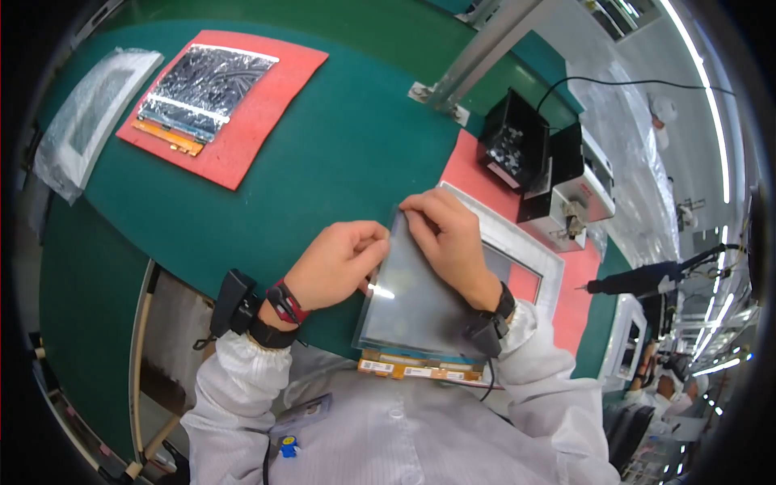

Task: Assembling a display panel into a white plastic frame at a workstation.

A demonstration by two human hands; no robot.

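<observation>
A grey, glossy display panel with an orange circuit strip along its near edge is tilted in front of my chest. My left hand is closed, its bent fingers pinching the panel's left edge. At the far left corner, my right hand grips the rim between thumb and fingers, the palm over the glass. Whether a thin film lies between my fingers cannot be made out. Partly behind the panel, a white rectangular frame rests on a red mat.
Another dark panel in shiny film lies on a red foam sheet at far left, beside a bagged white frame. To the right are a black bin of small parts, a boxy device and an electric screwdriver.
</observation>
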